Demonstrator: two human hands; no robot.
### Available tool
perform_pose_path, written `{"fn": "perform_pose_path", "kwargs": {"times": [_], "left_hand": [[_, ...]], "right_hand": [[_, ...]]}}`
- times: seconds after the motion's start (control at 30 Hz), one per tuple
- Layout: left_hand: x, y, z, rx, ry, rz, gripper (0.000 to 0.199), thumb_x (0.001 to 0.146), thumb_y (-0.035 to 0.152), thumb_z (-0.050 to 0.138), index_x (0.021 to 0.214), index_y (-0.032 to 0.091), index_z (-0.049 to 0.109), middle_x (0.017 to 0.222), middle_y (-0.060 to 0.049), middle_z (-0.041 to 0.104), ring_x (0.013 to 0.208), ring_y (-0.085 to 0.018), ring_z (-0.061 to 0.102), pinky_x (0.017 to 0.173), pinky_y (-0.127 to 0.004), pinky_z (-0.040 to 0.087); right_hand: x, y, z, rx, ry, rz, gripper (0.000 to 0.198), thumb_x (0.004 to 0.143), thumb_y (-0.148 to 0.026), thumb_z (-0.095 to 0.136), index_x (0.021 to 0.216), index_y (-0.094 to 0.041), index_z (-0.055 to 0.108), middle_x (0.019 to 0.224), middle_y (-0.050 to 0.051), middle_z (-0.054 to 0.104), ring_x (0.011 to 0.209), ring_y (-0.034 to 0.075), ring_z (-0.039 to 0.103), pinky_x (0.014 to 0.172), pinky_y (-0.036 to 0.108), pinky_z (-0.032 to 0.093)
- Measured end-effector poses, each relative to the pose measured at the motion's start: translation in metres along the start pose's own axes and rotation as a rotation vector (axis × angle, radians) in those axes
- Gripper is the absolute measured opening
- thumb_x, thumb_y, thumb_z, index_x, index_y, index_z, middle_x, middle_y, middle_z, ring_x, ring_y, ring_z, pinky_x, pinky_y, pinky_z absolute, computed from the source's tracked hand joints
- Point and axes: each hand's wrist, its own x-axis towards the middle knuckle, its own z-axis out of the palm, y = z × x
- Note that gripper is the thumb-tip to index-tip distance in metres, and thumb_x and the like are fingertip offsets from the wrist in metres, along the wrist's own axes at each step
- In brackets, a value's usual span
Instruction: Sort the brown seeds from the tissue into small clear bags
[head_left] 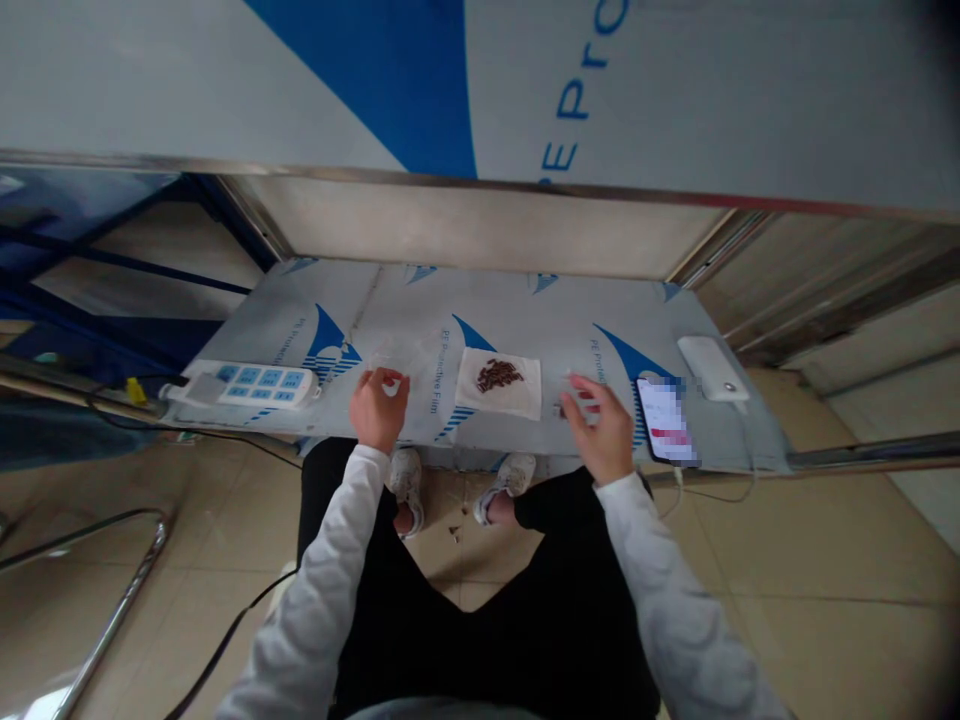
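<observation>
A white square sheet lies on the film-covered shelf between my hands, with a heap of small dark brown pieces on it; they are too small to name. To its left, my left hand hovers over the shelf edge with fingers curled and thumb meeting the forefinger. Whatever it may pinch is not visible. A faint clear plastic piece seems to lie just beyond it. Right of the sheet, my right hand has thumb and fingers apart. A tiny dark item shows by its thumb.
A white power strip with blue sockets sits at the left. On the right lie a phone with a lit screen and a white power bank, both cabled. An upper film-covered surface overhangs the back. Small bits lie on the floor.
</observation>
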Motion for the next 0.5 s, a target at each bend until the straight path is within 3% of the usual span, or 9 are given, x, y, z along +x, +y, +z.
{"fn": "perform_pose_path", "kwargs": {"times": [0.1,0.2,0.27,0.37,0.5], "left_hand": [[-0.036,0.017,-0.028,-0.077,0.061,0.199,0.014,0.080,0.033,0.062,0.084,0.020,0.064,0.083,-0.001,0.062,0.060,-0.012,0.052,0.063,-0.025,0.041],[-0.062,0.031,-0.050,-0.152,0.026,0.358,0.011,0.082,0.031,0.062,0.084,0.020,0.065,0.083,-0.001,0.063,0.064,-0.012,0.053,0.063,-0.024,0.042],[-0.070,0.037,-0.060,-0.183,0.016,0.441,0.010,0.083,0.030,0.061,0.082,0.020,0.065,0.082,-0.002,0.064,0.071,-0.014,0.057,0.068,-0.025,0.043],[-0.076,0.042,-0.069,-0.221,0.029,0.493,0.009,0.083,0.029,0.062,0.086,0.021,0.065,0.084,-0.002,0.065,0.079,-0.016,0.059,0.074,-0.028,0.044],[-0.089,0.050,-0.073,-0.344,0.089,0.253,0.020,0.081,0.035,0.064,0.087,0.017,0.058,0.078,-0.001,0.062,0.065,-0.012,0.057,0.066,-0.024,0.044]], "right_hand": [[-0.007,-0.072,0.010,0.226,-0.147,-0.163,0.023,0.088,-0.028,0.053,0.107,-0.022,0.063,0.105,0.008,0.067,0.094,0.019,0.063,0.078,0.032,0.052],[0.001,-0.117,0.019,0.275,-0.269,-0.321,0.021,0.086,-0.021,0.057,0.105,-0.021,0.065,0.107,0.007,0.068,0.102,0.018,0.061,0.089,0.033,0.049],[0.008,-0.127,0.021,0.237,-0.424,-0.360,0.018,0.082,-0.017,0.062,0.099,-0.021,0.067,0.099,0.005,0.071,0.093,0.017,0.065,0.086,0.031,0.050],[0.012,-0.126,0.018,0.223,-0.598,-0.295,0.016,0.077,-0.012,0.065,0.091,-0.020,0.067,0.081,0.001,0.072,0.072,0.013,0.067,0.071,0.025,0.052],[-0.003,-0.124,0.008,0.297,-0.551,-0.179,0.013,0.076,-0.008,0.063,0.085,-0.019,0.061,0.072,-0.003,0.066,0.060,0.009,0.063,0.061,0.020,0.050]]}}
